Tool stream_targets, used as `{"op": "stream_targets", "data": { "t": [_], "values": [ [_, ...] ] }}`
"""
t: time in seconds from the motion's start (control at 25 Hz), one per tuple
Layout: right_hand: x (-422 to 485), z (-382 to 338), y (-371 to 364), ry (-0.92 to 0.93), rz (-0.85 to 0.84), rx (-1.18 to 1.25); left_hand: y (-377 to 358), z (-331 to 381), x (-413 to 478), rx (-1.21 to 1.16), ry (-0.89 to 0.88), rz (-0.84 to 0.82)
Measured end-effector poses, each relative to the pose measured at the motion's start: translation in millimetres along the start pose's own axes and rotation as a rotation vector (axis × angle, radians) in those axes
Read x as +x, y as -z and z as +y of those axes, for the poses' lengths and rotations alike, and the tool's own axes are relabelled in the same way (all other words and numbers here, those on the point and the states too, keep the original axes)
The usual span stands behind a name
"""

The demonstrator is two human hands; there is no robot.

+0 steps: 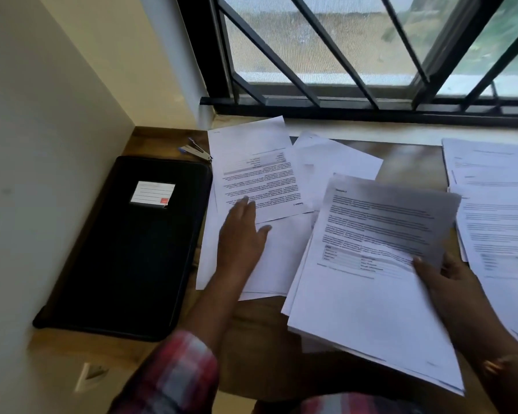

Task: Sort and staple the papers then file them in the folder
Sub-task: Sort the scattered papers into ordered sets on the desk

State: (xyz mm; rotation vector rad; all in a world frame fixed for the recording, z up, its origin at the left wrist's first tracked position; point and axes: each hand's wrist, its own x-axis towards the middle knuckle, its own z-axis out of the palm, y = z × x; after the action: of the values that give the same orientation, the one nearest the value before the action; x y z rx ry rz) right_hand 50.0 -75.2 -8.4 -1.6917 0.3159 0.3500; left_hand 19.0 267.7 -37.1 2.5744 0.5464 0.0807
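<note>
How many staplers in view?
1. The stapler lies at the back left, beyond the black folder, beside the upside-down printed sheet; papers may hide others.

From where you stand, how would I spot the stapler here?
Start at the barred window and drop to the far left corner of the desk. Just beyond the black folder lies the stapler: small, silver and blue, while its neighbours are flat and black or white.
</note>
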Motion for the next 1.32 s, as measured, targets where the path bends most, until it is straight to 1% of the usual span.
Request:
{"op": "stream_targets", "data": {
  "t": [0.12, 0.28, 0.44, 0.52, 0.6, 0.68, 0.76, 0.8, 0.84, 0.88, 0.92, 0.96, 1.0, 1.04, 1.12, 1.2, 1.24, 1.32],
  "values": [
    [-1, 3, 8, 0.052, 0.032, -0.045, -11, -11, 29, 0.198, -0.101, -0.043],
    [0, 10, 16, 0.047, 0.051, -0.032, -16, -14, 30, 0.315, -0.253, 0.099],
    [-2, 8, 10, 0.055, 0.012, -0.017, -18, -15, 21, 0.428, -0.448, 0.136],
    [-3, 8, 6, 0.046, -0.045, -0.016, -16, -16, 18, 0.414, -0.497, 0.162],
    [-3, 4, 4, 0.034, -0.105, 0.013, -12, -14, 11, 0.334, -0.550, 0.220],
    [-2, -6, 4, 0.051, -0.136, 0.030, -9, -15, -3, 0.236, -0.716, 0.262],
    [-1, -15, 6, 0.089, -0.161, 0.029, 2, -21, -26, 0.182, -0.895, 0.206],
    [1, -18, 9, 0.111, -0.175, 0.018, 10, -31, -35, 0.185, -0.957, 0.184],
    [3, -22, 10, 0.125, -0.181, 0.006, 21, -38, -41, 0.205, -0.968, 0.193],
    [5, -24, 11, 0.132, -0.187, -0.004, 32, -48, -42, 0.196, -0.898, 0.225],
    [7, -25, 10, 0.136, -0.191, -0.022, 41, -56, -38, 0.137, -0.728, 0.264],
    [11, -23, 9, 0.143, -0.197, -0.041, 52, -64, -31, 0.041, -0.478, 0.275],
    [13, -21, 6, 0.152, -0.209, -0.060, 59, -73, -21, -0.028, -0.285, 0.218],
    [16, -18, 4, 0.152, -0.218, -0.070, 64, -77, -10, -0.105, -0.170, 0.140],
    [18, -13, -1, 0.146, -0.232, -0.105, 66, -83, 13, -0.149, -0.051, 0.037],
    [24, -5, -2, 0.144, -0.270, -0.217, 73, -83, 30, -0.287, 0.118, -0.055],
    [26, -3, -3, 0.133, -0.288, -0.258, 75, -81, 36, -0.364, 0.169, -0.105],
    [27, 1, -9, 0.125, -0.286, -0.255, 77, -76, 43, -0.504, 0.233, -0.220]
  ]
}}
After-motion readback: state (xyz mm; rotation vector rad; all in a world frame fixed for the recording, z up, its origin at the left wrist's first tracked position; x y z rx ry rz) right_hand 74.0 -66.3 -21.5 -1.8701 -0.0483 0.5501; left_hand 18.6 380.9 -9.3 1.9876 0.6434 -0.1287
